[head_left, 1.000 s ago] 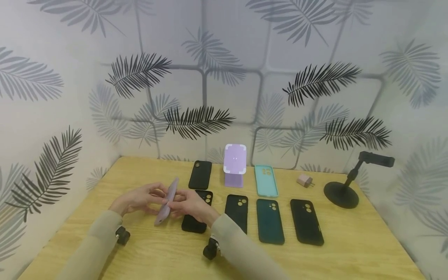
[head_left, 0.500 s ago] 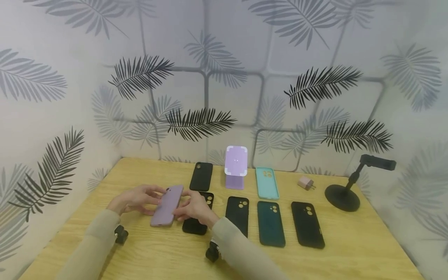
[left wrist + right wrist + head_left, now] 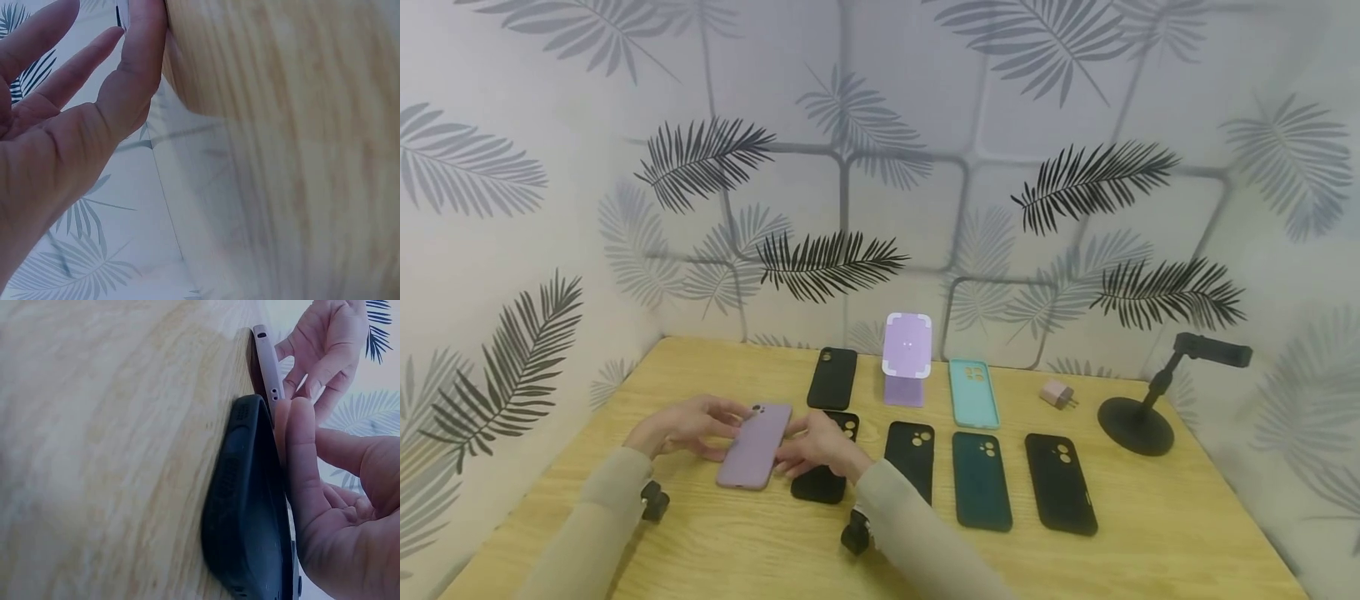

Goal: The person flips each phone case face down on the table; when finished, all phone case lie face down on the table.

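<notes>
A purple phone case [image 3: 752, 450] lies almost flat on the table, its camera corner at the far end. I cannot tell whether a phone is inside. My left hand [image 3: 692, 427] is at its left edge, with extended fingers touching it; the left wrist view shows those fingers mostly straight. At the right edge, my right hand [image 3: 820, 446] touches the case with its fingertips. Under that hand lies a black phone case [image 3: 820, 483], partly covered. In the right wrist view, the purple case [image 3: 269, 362] shows edge-on between both hands, beyond the black case [image 3: 250, 506].
A row of cases continues right: black [image 3: 910, 467], dark teal [image 3: 981, 483] and black [image 3: 1060, 483]. Behind are another black case [image 3: 832, 379], a purple stand [image 3: 907, 346], a turquoise case [image 3: 973, 396], a pink charger plug [image 3: 1056, 393] and a black stand [image 3: 1137, 425].
The purple case has turned from edge-on between my hands to lying nearly flat, back upward. My fingers have loosened from a pinch to touching its sides.
</notes>
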Demonstrator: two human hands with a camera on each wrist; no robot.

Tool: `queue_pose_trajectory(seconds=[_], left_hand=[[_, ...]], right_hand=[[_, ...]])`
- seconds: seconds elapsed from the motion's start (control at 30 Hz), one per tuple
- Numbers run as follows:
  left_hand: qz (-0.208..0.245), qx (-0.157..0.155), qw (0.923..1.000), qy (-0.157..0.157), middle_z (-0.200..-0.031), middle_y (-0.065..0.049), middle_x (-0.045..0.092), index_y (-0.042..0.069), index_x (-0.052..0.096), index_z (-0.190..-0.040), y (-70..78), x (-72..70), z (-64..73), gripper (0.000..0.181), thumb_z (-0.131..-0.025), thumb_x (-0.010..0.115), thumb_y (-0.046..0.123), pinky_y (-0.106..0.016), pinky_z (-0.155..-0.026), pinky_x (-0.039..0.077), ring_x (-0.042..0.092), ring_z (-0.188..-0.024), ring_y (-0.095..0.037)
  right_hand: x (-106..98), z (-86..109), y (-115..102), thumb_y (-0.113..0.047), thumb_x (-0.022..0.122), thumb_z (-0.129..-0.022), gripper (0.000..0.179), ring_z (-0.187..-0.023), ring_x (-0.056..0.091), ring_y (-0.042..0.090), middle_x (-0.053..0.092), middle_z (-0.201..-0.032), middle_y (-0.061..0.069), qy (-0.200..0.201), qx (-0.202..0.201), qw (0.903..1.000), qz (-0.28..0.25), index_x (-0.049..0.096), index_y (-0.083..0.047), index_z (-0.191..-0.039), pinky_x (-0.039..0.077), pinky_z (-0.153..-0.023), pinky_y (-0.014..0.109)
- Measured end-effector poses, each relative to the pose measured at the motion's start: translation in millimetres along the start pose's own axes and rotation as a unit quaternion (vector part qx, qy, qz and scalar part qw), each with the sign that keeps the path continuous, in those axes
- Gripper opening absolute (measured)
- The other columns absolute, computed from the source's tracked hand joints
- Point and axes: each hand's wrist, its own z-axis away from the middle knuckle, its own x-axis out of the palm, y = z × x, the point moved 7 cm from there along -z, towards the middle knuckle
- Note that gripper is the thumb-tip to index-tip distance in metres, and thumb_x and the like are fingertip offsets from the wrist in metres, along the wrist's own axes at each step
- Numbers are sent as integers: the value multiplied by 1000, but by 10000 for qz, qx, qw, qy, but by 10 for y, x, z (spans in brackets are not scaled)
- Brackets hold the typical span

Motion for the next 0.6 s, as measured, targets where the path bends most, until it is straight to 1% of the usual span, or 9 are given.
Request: queue_pose_trajectory(seconds=[0.07,0.13,0.27,0.37,0.47,0.53,0.6], left_hand=[[-42,27,10000,-9,-143,-29,42,-3,45,-142,4,-1,-6,51,-94,61,5,-42,-85,59,51,-118,-30],[-59,22,10000,23,-141,-29,44,-3,45,-142,5,-6,-17,51,-94,61,4,-42,-84,59,53,-117,-29],[-128,36,9998,177,-137,-28,46,-5,45,-140,9,-27,-53,49,-94,61,3,-39,-83,59,55,-111,-25],[-163,57,9992,356,-132,-28,50,-7,46,-138,15,-45,-77,47,-94,61,2,-36,-81,59,58,-102,-21],[-406,205,9974,561,-126,-27,54,-7,48,-136,48,-59,-89,45,-94,61,5,-34,-77,58,60,-95,-20],[-594,371,9953,669,-124,-27,55,-7,49,-135,89,-55,-98,44,-95,61,8,-34,-76,58,62,-94,-21],[-826,540,9919,804,-123,-28,57,-6,51,-134,140,-44,-110,43,-96,61,12,-35,-76,58,63,-96,-23]], right_hand=[[-10,6,-9,6,65,-89,37,-75,73,32,71,-93,31,-7,9,10000,-49,58,14,-124,61,-61,33],[-21,9,-11,6,64,-90,33,-78,73,34,70,-94,32,-18,13,10000,-28,60,14,-121,62,-62,34],[-45,10,-6,7,62,-90,27,-73,73,29,70,-95,32,-15,4,10000,-75,62,16,-115,62,-63,34],[-69,18,-7,6,61,-91,29,-73,73,27,71,-95,31,-2,-43,9999,-133,60,17,-117,62,-64,35],[-111,36,-9,5,61,-92,30,-75,74,28,71,-95,29,61,-81,9998,-151,60,16,-120,62,-65,35],[-156,53,-22,4,61,-92,30,-75,74,29,72,-95,28,152,-103,9997,-143,60,15,-119,62,-64,35],[-206,73,-37,2,62,-92,28,-74,74,28,72,-96,28,236,-109,9996,-99,62,13,-118,62,-64,35]])
